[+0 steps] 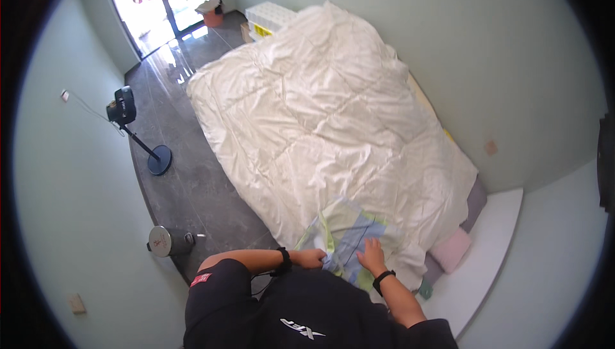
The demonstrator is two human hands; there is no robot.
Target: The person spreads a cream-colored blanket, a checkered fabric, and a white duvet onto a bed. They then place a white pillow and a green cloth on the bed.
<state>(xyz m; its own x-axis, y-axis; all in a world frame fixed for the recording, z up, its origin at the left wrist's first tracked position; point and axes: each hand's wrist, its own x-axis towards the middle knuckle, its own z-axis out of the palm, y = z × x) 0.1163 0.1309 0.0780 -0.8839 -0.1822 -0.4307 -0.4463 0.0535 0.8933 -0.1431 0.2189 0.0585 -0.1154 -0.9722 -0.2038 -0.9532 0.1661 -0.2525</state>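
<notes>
At the near edge of the bed lies a blue, green and white patterned cloth (349, 237), crumpled on top of a quilted white comforter (307, 118). My left hand (311, 259) is closed on the cloth's left side, where the fabric bunches up. Over its right part, my right hand (371, 256) rests with fingers extended and somewhat apart. Whether the cloth is a pillowcase or some other piece of bedding, I cannot tell. Both wrists wear black bands.
A pink pillow (451, 250) sits by the white headboard (493, 259) at right. To the left stand a black pedestal fan (122, 105) and a lidded bin (168, 241) on grey tiles. White storage boxes (270, 16) and an orange bucket (213, 18) are beyond the bed.
</notes>
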